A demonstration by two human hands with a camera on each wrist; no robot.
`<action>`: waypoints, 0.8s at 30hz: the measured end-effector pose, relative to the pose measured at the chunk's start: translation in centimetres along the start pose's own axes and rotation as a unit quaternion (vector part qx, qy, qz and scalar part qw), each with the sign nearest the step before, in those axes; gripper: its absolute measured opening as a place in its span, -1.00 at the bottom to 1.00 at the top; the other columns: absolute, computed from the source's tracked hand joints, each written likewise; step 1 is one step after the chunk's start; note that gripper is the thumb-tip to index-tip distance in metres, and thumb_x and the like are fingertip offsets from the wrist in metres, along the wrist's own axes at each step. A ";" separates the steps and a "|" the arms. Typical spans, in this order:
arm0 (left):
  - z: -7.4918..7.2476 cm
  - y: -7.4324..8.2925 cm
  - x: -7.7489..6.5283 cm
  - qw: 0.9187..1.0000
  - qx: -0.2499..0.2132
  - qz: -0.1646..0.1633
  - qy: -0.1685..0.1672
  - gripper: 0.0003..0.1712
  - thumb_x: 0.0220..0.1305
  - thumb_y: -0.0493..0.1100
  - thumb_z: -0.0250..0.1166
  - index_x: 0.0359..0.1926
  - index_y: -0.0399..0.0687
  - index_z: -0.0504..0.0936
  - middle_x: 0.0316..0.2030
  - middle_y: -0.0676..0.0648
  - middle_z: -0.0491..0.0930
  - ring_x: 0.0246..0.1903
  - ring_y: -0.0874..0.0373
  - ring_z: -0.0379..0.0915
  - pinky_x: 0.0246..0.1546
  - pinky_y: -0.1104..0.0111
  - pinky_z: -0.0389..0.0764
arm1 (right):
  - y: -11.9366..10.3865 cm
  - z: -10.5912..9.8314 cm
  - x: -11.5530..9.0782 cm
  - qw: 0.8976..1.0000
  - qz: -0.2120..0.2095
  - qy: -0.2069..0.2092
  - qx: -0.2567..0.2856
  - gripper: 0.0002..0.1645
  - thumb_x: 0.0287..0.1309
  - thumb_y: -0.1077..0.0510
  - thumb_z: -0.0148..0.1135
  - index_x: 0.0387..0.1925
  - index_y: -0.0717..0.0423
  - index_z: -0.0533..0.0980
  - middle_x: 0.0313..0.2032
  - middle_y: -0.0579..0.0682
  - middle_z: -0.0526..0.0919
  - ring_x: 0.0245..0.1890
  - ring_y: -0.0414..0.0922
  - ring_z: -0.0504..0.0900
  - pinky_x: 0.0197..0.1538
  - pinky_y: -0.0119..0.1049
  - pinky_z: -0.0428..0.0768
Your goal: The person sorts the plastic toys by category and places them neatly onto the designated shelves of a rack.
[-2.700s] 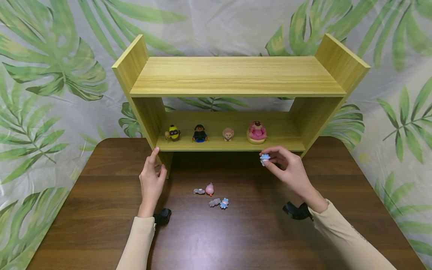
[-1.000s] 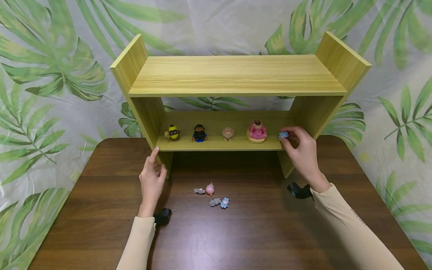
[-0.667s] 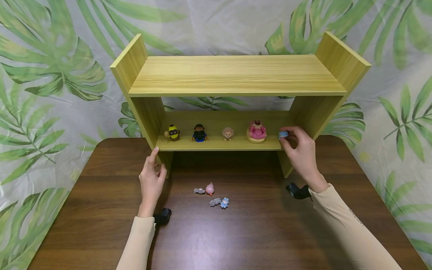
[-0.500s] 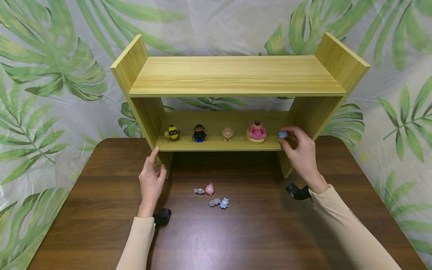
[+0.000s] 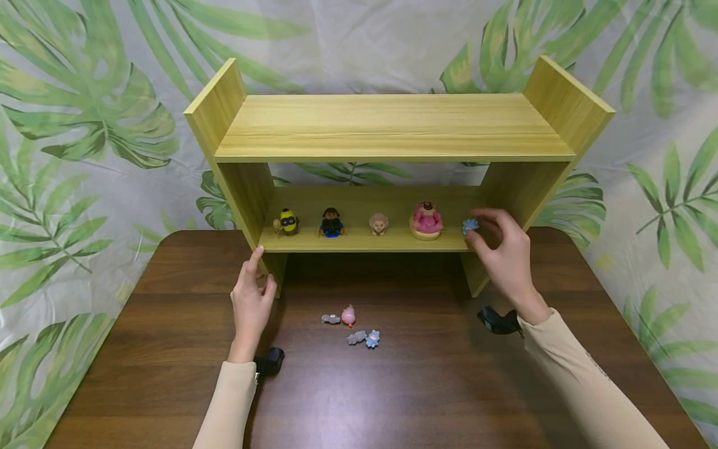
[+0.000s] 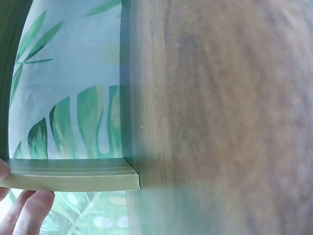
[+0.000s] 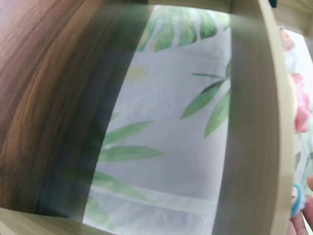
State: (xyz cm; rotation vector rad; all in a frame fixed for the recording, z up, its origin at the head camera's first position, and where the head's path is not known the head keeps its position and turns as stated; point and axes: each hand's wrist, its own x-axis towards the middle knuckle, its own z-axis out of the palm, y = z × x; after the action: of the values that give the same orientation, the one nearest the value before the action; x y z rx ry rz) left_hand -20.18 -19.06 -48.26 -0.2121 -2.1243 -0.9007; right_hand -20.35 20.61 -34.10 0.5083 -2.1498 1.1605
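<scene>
A small blue figurine [image 5: 470, 226] stands on the lower shelf board at its right end. My right hand [image 5: 506, 255] is right beside it, thumb and index finger parted around the figurine. In the right wrist view the fingertips [image 7: 307, 211] are right at the blue figurine [image 7: 296, 199]. My left hand [image 5: 252, 299] holds the front edge of the wooden shelf unit's left side panel [image 6: 73, 182], fingers on either side of it. Along the lower board [image 5: 359, 244] stand a yellow-capped figurine [image 5: 288, 222], a figurine with binoculars [image 5: 331, 223], a pale furry one [image 5: 378, 223] and a pink bear [image 5: 427, 219].
On the brown table [image 5: 359, 399], in front of the shelf unit, lie a pink figurine [image 5: 348, 315], two small grey figurines [image 5: 331, 318] and another blue figurine [image 5: 373, 338]. The upper board [image 5: 392, 125] overhangs the lower one. A leaf-patterned cloth [image 5: 101, 112] hangs behind.
The right hand has carried the blue figurine from before the shelf up onto its right end, and its fingers have just spread from it. The left hand has stayed in place.
</scene>
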 end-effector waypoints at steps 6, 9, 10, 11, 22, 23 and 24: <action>0.0 0.0 0.0 1.000 -0.003 0.001 0.000 -0.12 0.09 -0.56 0.17 0.35 0.23 0.23 -0.28 -0.22 0.46 -0.34 -0.07 0.55 -0.59 0.15 0.62 | -0.7 -0.3 0.0 0.999 -0.023 0.015 0.037 -0.62 -0.07 0.66 0.19 -0.12 0.57 0.45 -0.14 0.38 0.55 -0.07 0.08 0.58 0.08 -0.27 0.52; 0.0 0.0 0.0 1.000 -0.003 0.002 0.001 -0.12 0.09 -0.56 0.16 0.35 0.23 0.23 -0.27 -0.22 0.46 -0.34 -0.07 0.56 -0.60 0.15 0.62 | -1.0 -0.5 0.0 0.997 -0.036 0.017 0.063 -0.62 -0.08 0.69 0.16 -0.12 0.61 0.44 -0.13 0.41 0.54 -0.04 -0.04 0.57 0.10 -0.24 0.50; 0.0 0.0 0.0 1.000 -0.003 0.001 0.001 -0.12 0.10 -0.56 0.16 0.35 0.23 0.23 -0.27 -0.22 0.46 -0.33 -0.07 0.56 -0.60 0.15 0.62 | -1.1 -0.5 0.0 0.997 -0.039 0.017 0.071 -0.62 -0.08 0.70 0.15 -0.12 0.61 0.44 -0.13 0.42 0.54 -0.04 -0.08 0.56 0.10 -0.23 0.50; 0.0 0.0 0.0 1.000 -0.003 0.001 0.001 -0.13 0.10 -0.56 0.16 0.35 0.23 0.23 -0.26 -0.22 0.46 -0.33 -0.07 0.56 -0.59 0.15 0.62 | -1.1 -0.6 -0.1 0.996 -0.041 0.017 0.079 -0.61 -0.08 0.70 0.14 -0.11 0.62 0.43 -0.12 0.42 0.53 -0.03 -0.10 0.56 0.10 -0.23 0.50; 0.0 0.0 0.0 1.000 -0.003 0.002 0.001 -0.12 0.10 -0.56 0.16 0.35 0.23 0.23 -0.28 -0.21 0.46 -0.34 -0.05 0.55 -0.59 0.15 0.62 | 0.5 0.5 -1.8 0.989 -0.031 -0.024 0.145 -0.54 -0.04 0.68 0.15 -0.03 0.46 0.48 -0.07 0.26 0.58 -0.06 -0.08 0.58 0.02 -0.33 0.53; 0.0 0.0 0.0 1.000 -0.003 0.002 0.001 -0.12 0.09 -0.56 0.16 0.35 0.23 0.23 -0.27 -0.21 0.46 -0.34 -0.05 0.55 -0.60 0.15 0.62 | 0.5 0.6 -2.0 0.988 -0.032 -0.032 0.147 -0.54 -0.03 0.68 0.16 -0.03 0.44 0.48 -0.07 0.27 0.58 -0.07 -0.08 0.58 0.02 -0.34 0.54; 0.0 0.0 0.0 1.000 -0.003 0.002 0.001 -0.12 0.10 -0.56 0.16 0.35 0.24 0.22 -0.28 -0.21 0.46 -0.35 -0.05 0.54 -0.60 0.15 0.62 | 0.4 0.8 -2.2 0.988 -0.032 -0.040 0.147 -0.54 -0.03 0.67 0.16 -0.03 0.43 0.49 -0.07 0.27 0.58 -0.07 -0.08 0.59 0.02 -0.35 0.54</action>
State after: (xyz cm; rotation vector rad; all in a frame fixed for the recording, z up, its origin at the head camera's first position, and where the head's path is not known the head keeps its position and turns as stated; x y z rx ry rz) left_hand -20.20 -19.05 -48.27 -0.2185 -2.1198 -0.9038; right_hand -19.25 20.22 -36.16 0.7583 -2.0209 1.4517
